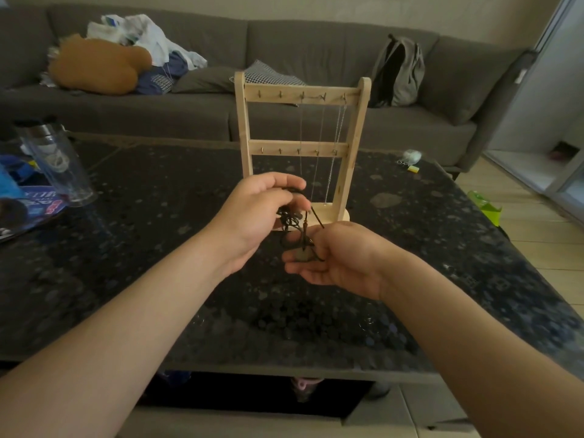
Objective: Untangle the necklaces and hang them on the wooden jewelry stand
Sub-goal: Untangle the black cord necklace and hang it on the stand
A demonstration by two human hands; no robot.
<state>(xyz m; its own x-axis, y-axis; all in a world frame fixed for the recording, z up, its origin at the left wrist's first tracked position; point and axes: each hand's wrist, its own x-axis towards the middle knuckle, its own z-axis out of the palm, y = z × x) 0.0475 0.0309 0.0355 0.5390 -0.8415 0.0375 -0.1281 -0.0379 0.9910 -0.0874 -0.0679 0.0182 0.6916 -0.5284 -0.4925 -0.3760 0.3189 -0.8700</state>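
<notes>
A wooden jewelry stand [246, 128] with two hook rails stands on the dark table [158, 248], straight ahead of me. Thin silver chains [334, 153] hang from hooks on the right half of its top rail. In front of the stand's base I hold a tangled dark cord necklace [289, 218]. My left hand [256, 216] pinches the knotted cord from above. My right hand [335, 257] is just below it, palm turned inward, fingers curled round the lower cord and a pale pendant [301, 255].
A clear plastic bottle [53, 159] and colourful packets lie at the table's left edge. Small pale items [410, 158] sit at the far right corner. A grey sofa [316, 49] with clothes, a plush toy and a backpack runs behind the table.
</notes>
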